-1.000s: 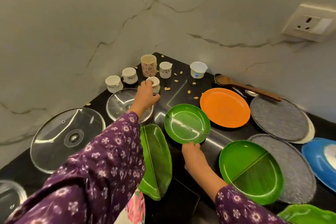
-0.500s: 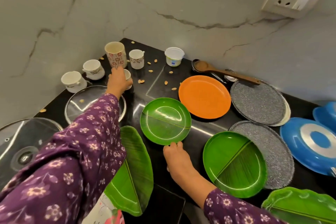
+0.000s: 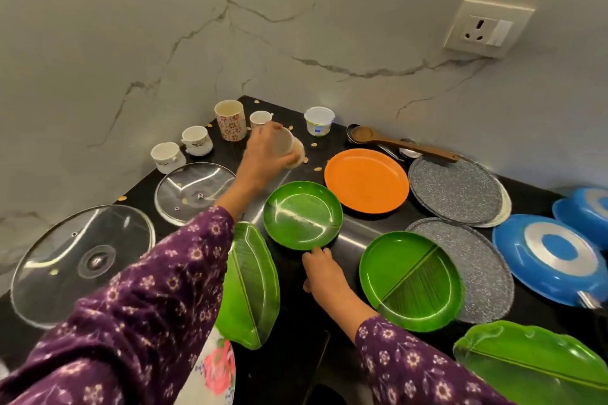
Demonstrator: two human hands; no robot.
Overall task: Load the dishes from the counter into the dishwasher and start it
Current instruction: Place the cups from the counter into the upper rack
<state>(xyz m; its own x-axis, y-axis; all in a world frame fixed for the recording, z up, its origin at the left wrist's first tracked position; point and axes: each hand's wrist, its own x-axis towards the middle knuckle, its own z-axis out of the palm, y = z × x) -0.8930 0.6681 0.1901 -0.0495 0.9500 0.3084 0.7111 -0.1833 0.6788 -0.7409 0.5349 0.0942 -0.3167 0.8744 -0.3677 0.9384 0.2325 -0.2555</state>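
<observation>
My left hand [image 3: 263,158] grips a small white cup [image 3: 289,149], lifted off the black counter [image 3: 368,230] and tipped on its side, blurred by motion. My right hand [image 3: 324,276] pinches the near rim of a round green plate [image 3: 302,214] that lies on the counter. Other cups stand at the back: a tall flowered mug [image 3: 230,120], a small cup [image 3: 260,118] behind my left hand, and two white cups [image 3: 196,140] [image 3: 167,156] to the left.
Two glass lids [image 3: 194,189] [image 3: 82,263] lie at the left. An orange plate [image 3: 367,184], grey speckled plates [image 3: 455,189], a divided green plate [image 3: 411,279], leaf-shaped green plates [image 3: 250,286] [image 3: 533,362], blue pans [image 3: 546,253], a wooden spoon [image 3: 401,143] and a plastic tub [image 3: 319,120] crowd the counter.
My left hand closed on the small white cup, lifted it off the counter and tipped it. My right hand stayed at the green plate's rim. The camera view shifted.
</observation>
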